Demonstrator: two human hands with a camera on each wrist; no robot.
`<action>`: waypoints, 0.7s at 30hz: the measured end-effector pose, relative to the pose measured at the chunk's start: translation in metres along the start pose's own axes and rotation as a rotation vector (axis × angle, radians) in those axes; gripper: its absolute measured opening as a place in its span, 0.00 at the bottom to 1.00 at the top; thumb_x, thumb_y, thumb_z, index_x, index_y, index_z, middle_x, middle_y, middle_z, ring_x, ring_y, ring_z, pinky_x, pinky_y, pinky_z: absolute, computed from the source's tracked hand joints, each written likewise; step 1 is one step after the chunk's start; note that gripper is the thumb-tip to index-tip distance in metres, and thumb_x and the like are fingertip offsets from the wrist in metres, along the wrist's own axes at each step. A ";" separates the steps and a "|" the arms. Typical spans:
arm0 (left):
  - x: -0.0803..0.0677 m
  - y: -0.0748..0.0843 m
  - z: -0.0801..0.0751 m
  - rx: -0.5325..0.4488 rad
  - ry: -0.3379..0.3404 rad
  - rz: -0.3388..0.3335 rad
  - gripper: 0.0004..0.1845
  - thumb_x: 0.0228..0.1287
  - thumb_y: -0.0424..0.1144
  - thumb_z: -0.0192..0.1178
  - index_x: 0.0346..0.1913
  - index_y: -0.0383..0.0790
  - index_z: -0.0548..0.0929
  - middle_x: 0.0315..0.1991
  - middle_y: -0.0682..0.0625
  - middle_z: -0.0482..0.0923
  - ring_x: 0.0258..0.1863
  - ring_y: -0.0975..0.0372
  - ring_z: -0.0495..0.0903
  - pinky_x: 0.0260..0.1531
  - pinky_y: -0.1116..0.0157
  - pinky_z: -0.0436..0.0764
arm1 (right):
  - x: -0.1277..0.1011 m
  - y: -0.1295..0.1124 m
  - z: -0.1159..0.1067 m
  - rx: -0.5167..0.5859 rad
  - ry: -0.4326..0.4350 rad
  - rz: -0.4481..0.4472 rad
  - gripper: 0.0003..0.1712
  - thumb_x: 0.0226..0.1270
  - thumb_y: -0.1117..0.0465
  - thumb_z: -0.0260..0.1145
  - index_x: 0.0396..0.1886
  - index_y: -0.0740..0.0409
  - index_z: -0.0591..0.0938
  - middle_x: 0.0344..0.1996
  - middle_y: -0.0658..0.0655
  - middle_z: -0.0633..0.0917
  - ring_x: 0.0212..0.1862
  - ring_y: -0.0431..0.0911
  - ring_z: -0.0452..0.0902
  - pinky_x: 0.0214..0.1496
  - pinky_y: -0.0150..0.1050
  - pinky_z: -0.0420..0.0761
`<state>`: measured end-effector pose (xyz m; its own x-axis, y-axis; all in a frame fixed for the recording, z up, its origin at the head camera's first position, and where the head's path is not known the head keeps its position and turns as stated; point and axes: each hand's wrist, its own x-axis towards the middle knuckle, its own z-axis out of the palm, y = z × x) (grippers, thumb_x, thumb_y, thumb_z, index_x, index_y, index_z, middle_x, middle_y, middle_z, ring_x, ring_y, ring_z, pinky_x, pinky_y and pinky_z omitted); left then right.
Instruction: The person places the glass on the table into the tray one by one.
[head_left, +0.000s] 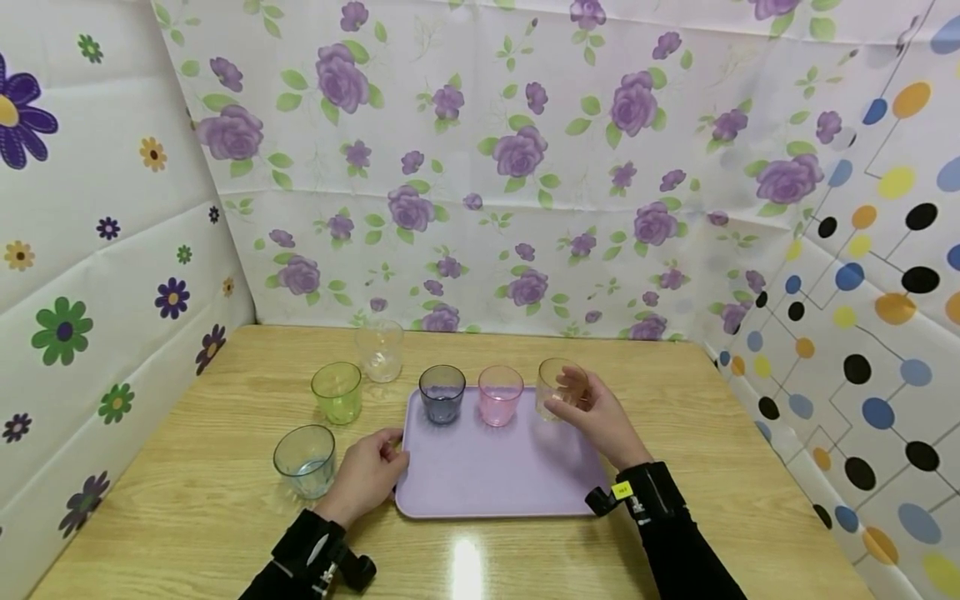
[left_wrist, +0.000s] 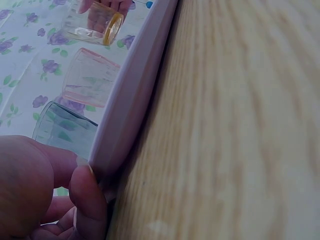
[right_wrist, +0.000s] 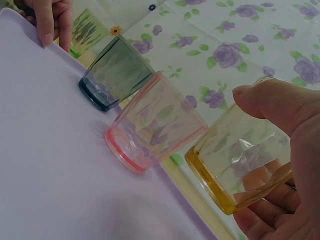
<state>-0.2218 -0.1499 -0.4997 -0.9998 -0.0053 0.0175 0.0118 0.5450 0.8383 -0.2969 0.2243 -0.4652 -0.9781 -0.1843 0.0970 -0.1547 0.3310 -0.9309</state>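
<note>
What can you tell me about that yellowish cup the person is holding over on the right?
The amber cup is a small see-through tumbler, plastic or glass by its look, with faceted walls and a thicker, deeper yellow base. It looks empty and stands about upright at the far right corner of the lilac tray, beside the pink cup. The right hand grips it, thumb on one side and fingers round the other. Whether its base rests on the tray cannot be told.
</note>
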 end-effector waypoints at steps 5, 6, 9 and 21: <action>0.000 -0.001 0.001 -0.004 0.003 0.003 0.24 0.74 0.32 0.62 0.69 0.24 0.81 0.32 0.48 0.79 0.20 0.63 0.78 0.17 0.67 0.80 | 0.002 0.005 0.001 -0.006 0.005 0.012 0.48 0.75 0.50 0.77 0.86 0.56 0.65 0.79 0.65 0.75 0.78 0.59 0.71 0.81 0.55 0.71; 0.000 -0.001 0.001 -0.003 0.004 0.004 0.24 0.74 0.32 0.62 0.69 0.24 0.81 0.32 0.48 0.79 0.20 0.63 0.78 0.17 0.67 0.80 | 0.003 0.006 0.001 -0.010 0.007 0.013 0.48 0.75 0.50 0.77 0.86 0.57 0.65 0.79 0.65 0.75 0.78 0.59 0.71 0.81 0.56 0.71; 0.001 -0.001 0.001 0.003 0.006 0.012 0.24 0.74 0.32 0.63 0.68 0.24 0.81 0.32 0.48 0.79 0.20 0.63 0.78 0.17 0.67 0.80 | 0.005 0.011 0.001 -0.006 0.019 0.028 0.50 0.73 0.49 0.78 0.86 0.57 0.65 0.78 0.65 0.75 0.78 0.60 0.72 0.82 0.57 0.70; 0.001 -0.001 0.001 -0.006 0.005 -0.003 0.24 0.73 0.32 0.63 0.69 0.24 0.82 0.32 0.48 0.79 0.20 0.62 0.78 0.17 0.67 0.80 | 0.008 0.023 0.002 -0.031 0.034 0.103 0.53 0.71 0.45 0.80 0.86 0.54 0.65 0.79 0.62 0.75 0.77 0.58 0.72 0.82 0.57 0.71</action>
<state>-0.2227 -0.1494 -0.5012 -0.9998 -0.0106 0.0179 0.0094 0.5397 0.8418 -0.3084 0.2288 -0.4866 -0.9931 -0.1161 0.0134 -0.0564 0.3754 -0.9251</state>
